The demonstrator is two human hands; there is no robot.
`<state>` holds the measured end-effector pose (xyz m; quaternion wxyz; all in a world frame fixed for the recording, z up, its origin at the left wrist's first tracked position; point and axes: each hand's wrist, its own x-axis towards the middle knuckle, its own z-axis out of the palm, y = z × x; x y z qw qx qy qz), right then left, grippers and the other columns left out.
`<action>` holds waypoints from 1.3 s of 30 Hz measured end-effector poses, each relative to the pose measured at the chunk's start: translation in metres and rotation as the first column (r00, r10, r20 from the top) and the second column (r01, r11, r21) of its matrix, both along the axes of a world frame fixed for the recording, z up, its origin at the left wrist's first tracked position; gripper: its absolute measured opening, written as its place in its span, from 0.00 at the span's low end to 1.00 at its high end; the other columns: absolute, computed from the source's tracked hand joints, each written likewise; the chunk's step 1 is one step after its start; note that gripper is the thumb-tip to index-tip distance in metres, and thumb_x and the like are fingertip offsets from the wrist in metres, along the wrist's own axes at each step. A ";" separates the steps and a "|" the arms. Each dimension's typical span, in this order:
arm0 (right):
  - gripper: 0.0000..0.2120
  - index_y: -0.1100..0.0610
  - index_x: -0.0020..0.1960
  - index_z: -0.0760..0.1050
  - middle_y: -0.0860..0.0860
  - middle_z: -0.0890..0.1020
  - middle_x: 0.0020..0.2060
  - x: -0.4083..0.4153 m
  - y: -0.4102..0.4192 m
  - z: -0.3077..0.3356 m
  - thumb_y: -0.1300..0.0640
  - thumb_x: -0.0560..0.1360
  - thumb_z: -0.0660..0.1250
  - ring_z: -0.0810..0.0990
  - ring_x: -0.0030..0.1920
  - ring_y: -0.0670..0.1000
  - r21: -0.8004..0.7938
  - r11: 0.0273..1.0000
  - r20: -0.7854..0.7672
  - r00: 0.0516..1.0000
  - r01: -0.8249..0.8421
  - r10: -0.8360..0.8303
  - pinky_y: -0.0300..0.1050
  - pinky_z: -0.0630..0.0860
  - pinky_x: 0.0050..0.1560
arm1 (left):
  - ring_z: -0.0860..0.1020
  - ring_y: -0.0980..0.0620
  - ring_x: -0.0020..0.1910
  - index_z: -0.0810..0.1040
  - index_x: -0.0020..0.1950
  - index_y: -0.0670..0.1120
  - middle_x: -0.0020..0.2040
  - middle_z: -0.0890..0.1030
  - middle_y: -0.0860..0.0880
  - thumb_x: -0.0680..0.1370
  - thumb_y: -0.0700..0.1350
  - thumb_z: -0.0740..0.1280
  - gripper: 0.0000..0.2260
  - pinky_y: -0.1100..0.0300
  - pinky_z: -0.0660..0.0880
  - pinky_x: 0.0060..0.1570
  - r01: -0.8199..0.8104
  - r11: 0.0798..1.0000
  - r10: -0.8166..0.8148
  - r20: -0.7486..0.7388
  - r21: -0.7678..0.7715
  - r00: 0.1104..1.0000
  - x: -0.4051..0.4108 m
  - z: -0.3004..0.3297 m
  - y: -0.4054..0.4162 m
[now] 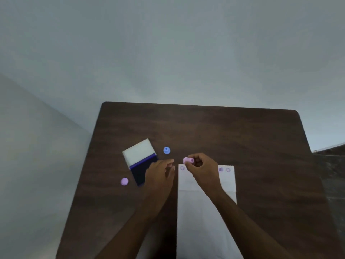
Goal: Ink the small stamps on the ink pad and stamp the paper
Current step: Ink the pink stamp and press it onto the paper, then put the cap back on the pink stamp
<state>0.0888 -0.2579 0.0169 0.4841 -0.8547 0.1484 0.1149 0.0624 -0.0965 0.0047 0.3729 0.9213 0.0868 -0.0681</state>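
My right hand (202, 166) pinches a small pink stamp (188, 160), held on its side just above the far left corner of the white paper (205, 221). Faint round purple prints mark the paper's far edge, one at the left corner and two at the right. My left hand (160, 172) rests open, palm down, over the right side of the open ink pad (139, 170), whose dark blue pad lies nearer me and white lid (139, 151) farther. A blue stamp (166, 150) stands beyond my left hand. A purple stamp (124, 181) sits left of the pad.
Everything lies on a dark wooden table (224, 131) with rounded far corners, set against pale walls. The table's left edge runs close to the purple stamp. Bare wood shows across the far half and to the right of the paper.
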 end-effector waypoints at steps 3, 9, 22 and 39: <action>0.12 0.52 0.48 0.81 0.46 0.83 0.38 -0.007 0.020 0.003 0.44 0.71 0.71 0.81 0.38 0.47 0.074 0.994 -0.001 0.996 -0.084 0.084 0.44 0.82 0.41 | 0.76 0.54 0.51 0.79 0.60 0.47 0.56 0.82 0.47 0.76 0.47 0.69 0.12 0.61 0.70 0.52 -0.171 0.983 0.176 -0.090 0.062 0.980 -0.012 -0.003 0.019; 0.12 0.54 0.49 0.82 0.48 0.84 0.39 -0.013 0.056 0.008 0.47 0.71 0.72 0.81 0.38 0.46 0.103 0.970 0.034 0.975 -0.221 0.219 0.37 0.77 0.40 | 0.74 0.63 0.45 0.80 0.59 0.50 0.52 0.83 0.51 0.75 0.44 0.72 0.13 0.71 0.67 0.50 -0.253 0.968 0.253 0.035 -0.002 0.967 -0.040 0.000 0.059; 0.07 0.49 0.47 0.80 0.43 0.83 0.38 -0.015 0.097 0.003 0.49 0.71 0.73 0.81 0.38 0.45 0.095 0.952 0.064 0.956 -0.291 0.286 0.37 0.77 0.39 | 0.78 0.53 0.53 0.80 0.58 0.49 0.54 0.83 0.50 0.75 0.46 0.70 0.12 0.50 0.76 0.57 -0.287 0.958 0.285 0.076 0.012 0.956 -0.056 -0.004 0.099; 0.08 0.49 0.48 0.79 0.47 0.83 0.43 -0.019 0.121 -0.008 0.48 0.71 0.73 0.82 0.42 0.47 0.030 0.937 -0.026 0.937 -0.348 0.349 0.42 0.81 0.45 | 0.74 0.48 0.63 0.75 0.68 0.48 0.65 0.77 0.47 0.74 0.53 0.72 0.24 0.52 0.70 0.63 -0.356 0.914 0.371 -0.045 0.194 0.928 -0.070 -0.050 0.139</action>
